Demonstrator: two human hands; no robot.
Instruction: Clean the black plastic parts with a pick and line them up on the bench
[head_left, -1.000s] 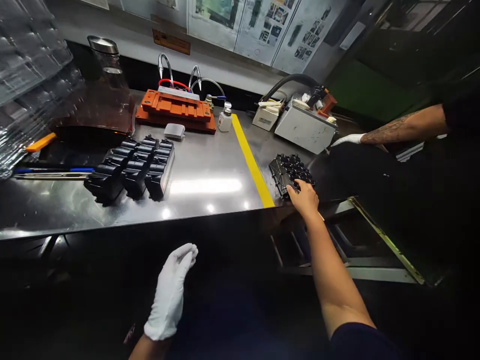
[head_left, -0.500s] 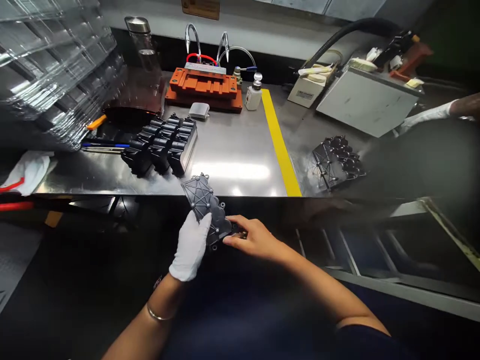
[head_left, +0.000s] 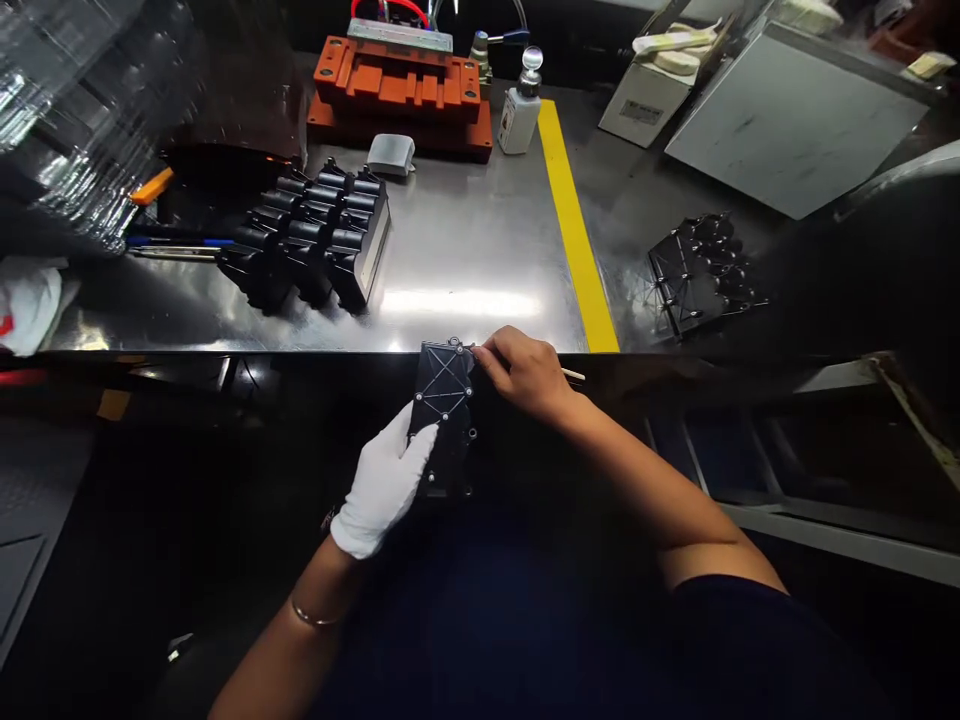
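Gloved left hand [head_left: 381, 487] fingers [head_left: 417, 448] curled around the black ribbed part [head_left: 445, 400], gripping from 7 o'clock. Bare right hand [head_left: 527, 370] fingertips pinching its top corner at 1 o'clock, just below the steel bench [head_left: 465, 250] edge.

factory assembly station | steel desk [head_left: 465, 250] w/ yellow lane tape [head_left: 576, 225] | orange jig fixture [head_left: 405, 85] | batch of black moulded parts [head_left: 315, 240] | clear tray stack [head_left: 67, 100] | solvent bottle [head_left: 521, 105]
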